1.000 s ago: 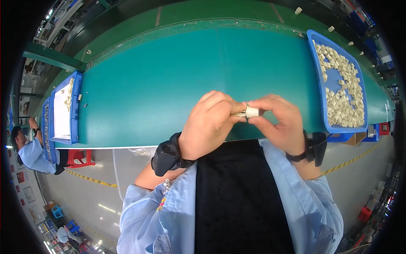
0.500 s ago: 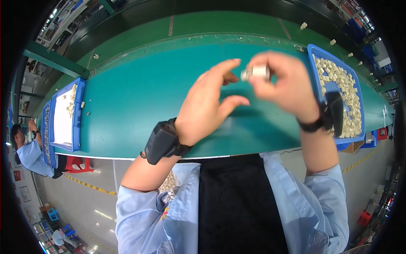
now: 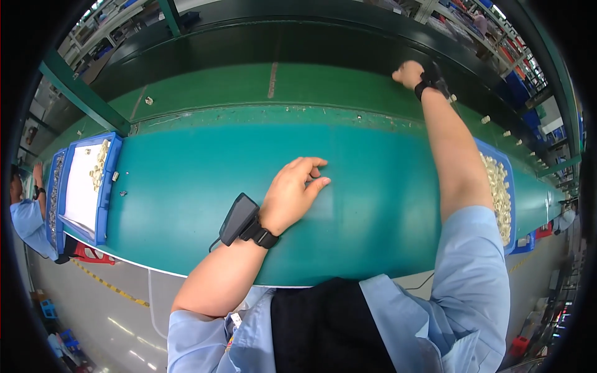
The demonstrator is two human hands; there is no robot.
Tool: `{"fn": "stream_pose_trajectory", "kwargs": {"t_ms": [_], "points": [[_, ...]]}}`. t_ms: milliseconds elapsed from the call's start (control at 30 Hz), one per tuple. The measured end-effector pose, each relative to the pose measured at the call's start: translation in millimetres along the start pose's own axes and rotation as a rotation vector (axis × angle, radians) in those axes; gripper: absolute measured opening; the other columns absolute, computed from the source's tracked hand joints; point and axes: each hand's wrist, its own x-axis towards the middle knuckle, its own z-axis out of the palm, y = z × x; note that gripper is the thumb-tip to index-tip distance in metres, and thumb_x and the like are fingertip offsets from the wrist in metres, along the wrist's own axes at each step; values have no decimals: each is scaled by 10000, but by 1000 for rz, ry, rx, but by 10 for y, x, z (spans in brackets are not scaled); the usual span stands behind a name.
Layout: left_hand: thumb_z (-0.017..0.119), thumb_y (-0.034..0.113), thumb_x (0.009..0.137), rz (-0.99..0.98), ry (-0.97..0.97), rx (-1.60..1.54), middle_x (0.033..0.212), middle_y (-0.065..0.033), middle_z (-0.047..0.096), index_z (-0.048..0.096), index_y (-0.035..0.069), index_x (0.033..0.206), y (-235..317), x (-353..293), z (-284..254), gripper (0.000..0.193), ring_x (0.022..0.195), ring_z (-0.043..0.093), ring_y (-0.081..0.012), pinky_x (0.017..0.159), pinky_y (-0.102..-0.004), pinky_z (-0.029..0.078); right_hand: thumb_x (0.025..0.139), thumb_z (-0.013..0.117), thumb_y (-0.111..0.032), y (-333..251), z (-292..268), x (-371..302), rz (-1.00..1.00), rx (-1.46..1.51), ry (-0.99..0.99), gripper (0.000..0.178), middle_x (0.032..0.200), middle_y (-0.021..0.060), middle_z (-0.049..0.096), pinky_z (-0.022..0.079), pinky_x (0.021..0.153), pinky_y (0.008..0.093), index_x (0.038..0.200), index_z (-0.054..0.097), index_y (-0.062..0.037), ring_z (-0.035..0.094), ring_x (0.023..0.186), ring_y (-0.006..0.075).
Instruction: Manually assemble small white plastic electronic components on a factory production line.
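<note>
My left hand (image 3: 292,194) hovers over the middle of the teal tabletop (image 3: 186,205). Its fingers bend loosely, with the thumb apart from them and nothing held. Far off at the upper right, my right hand (image 3: 408,74) reaches out over the green conveyor belt (image 3: 348,84) beyond the table. Its fingers are curled in, and whatever they hold, if anything, is hidden. Beneath and beside my right forearm stands a blue tray (image 3: 512,214) heaped with small cream plastic parts (image 3: 497,193). Both wrists carry black strapped devices.
Several cream parts, one of them a small cylinder (image 3: 485,119), lie along the belt. At left, a blue tray (image 3: 112,163) holds a white sheet and some cream parts. A green post (image 3: 90,102) rises behind it. A co-worker (image 3: 30,217) sits at far left.
My right hand has swung from the table's middle, where it held a cream cylindrical part, out over the far belt. My left hand has relaxed, its fingers more bent. The view has shifted.
</note>
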Motion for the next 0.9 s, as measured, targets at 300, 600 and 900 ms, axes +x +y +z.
{"fn": "stream_pose_trajectory", "kwargs": {"t_ms": [300, 600, 900], "points": [[640, 118, 781, -38, 18, -49, 833, -90, 578, 566, 31, 1034, -51, -40, -77, 278, 714, 571, -207, 658, -308, 481, 759, 624, -415, -36, -445, -311, 140, 330, -143, 451, 746, 100, 638, 476, 588, 299, 894, 642, 14, 606, 644, 197], [646, 95, 776, -30, 25, -124, 812, -75, 572, 589, 17, 1005, -161, -33, 12, 248, 695, 552, -151, 644, -265, 472, 827, 612, -271, 396, -1411, -2093, -38, 736, -68, 305, 714, 49, 599, 435, 581, 240, 976, 608, -5, 562, 690, 103], [634, 121, 795, 42, 110, -50, 856, -100, 608, 610, 31, 972, -115, -72, 61, 201, 763, 591, -177, 685, -270, 482, 767, 569, -76, 697, -521, -3629, 238, 626, -62, 313, 821, 176, 608, 471, 696, 366, 1073, 548, -15, 592, 754, 305]]}}
